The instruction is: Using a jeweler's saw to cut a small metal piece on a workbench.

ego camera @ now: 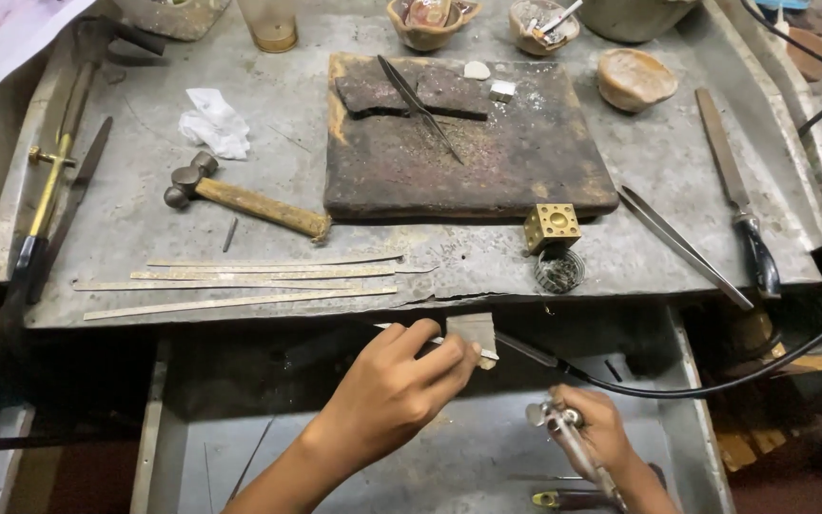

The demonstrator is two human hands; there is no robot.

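Metal strip [449, 341] sits pinched in left hand [394, 390] at 6 o'clock edge of counter [487, 262], right hand [594, 430] closed round torch [563, 433] w/ hose (no flame seen), so heat could reach fingers if strip slips.

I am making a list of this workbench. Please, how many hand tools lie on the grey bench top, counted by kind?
Hammer: 1
Files: 2, the left one less clear
Tweezers: 2
Total: 5
The torch in the right hand and the strip in the left hand are not counted.
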